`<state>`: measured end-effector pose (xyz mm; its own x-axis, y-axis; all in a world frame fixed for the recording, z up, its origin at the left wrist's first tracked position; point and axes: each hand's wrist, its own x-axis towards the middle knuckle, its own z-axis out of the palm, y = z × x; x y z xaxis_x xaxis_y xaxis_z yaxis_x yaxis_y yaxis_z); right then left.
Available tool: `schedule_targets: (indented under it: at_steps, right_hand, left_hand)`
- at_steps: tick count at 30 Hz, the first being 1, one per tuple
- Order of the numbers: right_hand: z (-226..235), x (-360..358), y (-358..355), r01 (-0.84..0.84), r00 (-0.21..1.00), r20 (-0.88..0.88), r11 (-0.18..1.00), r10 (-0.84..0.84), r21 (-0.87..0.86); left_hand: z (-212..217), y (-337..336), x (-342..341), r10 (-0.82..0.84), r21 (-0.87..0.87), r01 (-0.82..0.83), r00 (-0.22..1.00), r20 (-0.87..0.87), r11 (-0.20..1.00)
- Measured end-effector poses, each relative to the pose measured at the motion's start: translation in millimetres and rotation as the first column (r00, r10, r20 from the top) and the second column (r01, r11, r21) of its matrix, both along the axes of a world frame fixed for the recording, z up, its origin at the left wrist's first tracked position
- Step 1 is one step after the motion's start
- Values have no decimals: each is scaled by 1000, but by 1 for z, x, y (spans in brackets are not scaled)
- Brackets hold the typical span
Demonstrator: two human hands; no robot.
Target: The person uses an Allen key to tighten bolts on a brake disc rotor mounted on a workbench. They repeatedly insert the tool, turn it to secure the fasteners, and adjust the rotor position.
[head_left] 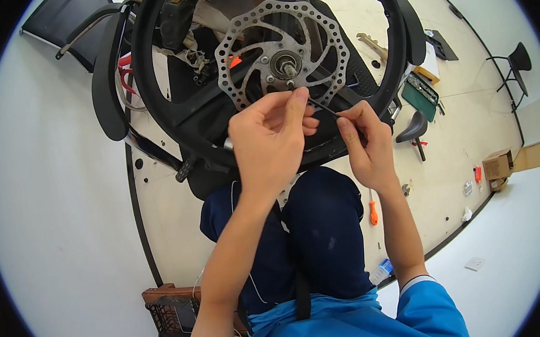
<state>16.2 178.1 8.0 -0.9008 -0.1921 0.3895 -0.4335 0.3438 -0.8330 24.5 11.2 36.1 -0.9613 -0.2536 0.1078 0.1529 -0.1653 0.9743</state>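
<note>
**Slim dark rod point(324, 107) slanted across the brake disc point(262, 69)**

It looked light and stiff; its outer end seemed the best hold. The left hand point(272, 137) pinched its inner end just below the hub point(287, 68); the right hand point(368, 146) pinched its outer end. A black wheel point(145, 58) encircled the disc.

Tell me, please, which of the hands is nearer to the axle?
Left. The left hand is just below the axle in the picture; the right hand is farther away, to the lower right.
</note>
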Motion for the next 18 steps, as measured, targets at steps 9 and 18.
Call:
schedule_targets:
  at_steps: [9,18]
  right_hand:
    - [23,-18,7,-220,975,130,890,183,400]
    - [-25,11,-32,-72,907,388,969,162,-235]
  left_hand:
    - [-11,-46,-57,332,-288,-586,725,-603,757]
    - [-20,-32,-68,228,-141,-338,836,-499,931]
